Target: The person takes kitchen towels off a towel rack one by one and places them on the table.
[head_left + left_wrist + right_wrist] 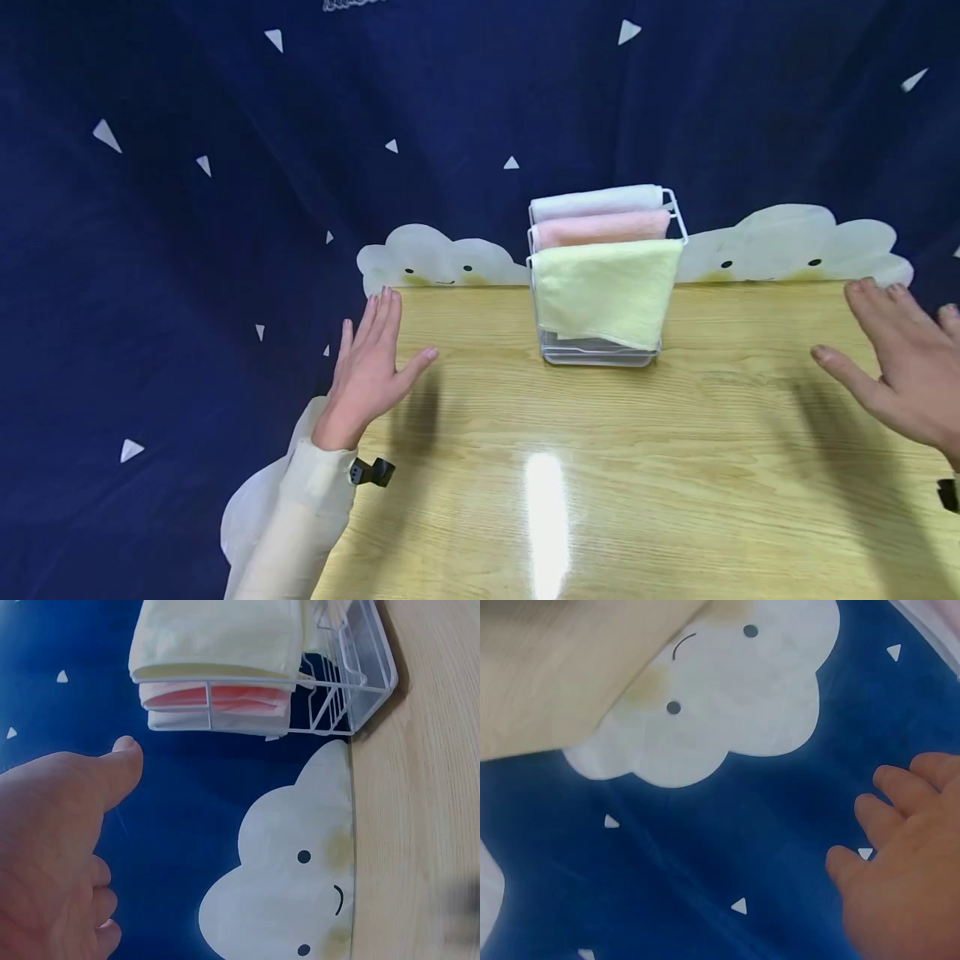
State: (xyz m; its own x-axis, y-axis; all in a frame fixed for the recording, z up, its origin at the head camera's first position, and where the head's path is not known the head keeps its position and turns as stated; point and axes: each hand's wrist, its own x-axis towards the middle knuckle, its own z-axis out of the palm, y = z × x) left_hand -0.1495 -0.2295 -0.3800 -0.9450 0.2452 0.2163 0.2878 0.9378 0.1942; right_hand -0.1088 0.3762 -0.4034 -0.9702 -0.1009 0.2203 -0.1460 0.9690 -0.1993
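Dark blue cloth (187,250) printed with small white triangles and smiling white clouds (438,262) hung behind and around a pale wooden table (600,483), whose glossy top carried a bright streak of reflected light. Near the table's far edge, about midway across, stood a white wire rack on a clear tray base (600,354). Three folded towels were draped over its rails: a pale yellow towel (603,287) in front, a pink towel (600,227) behind it, a whitish towel (596,200) at the back. The left hand (371,371) hovered over the table's left edge, fingers straight, thumb spread, gripping nothing, well apart from the rack; a cream sleeve (300,517) covered the forearm. The right hand (903,367) was at the right edge, likewise spread and empty, also well apart from the rack. Nothing lay between either hand and the rack. In the left wrist view the rack (337,712) showed sideways past the thumb (112,769).
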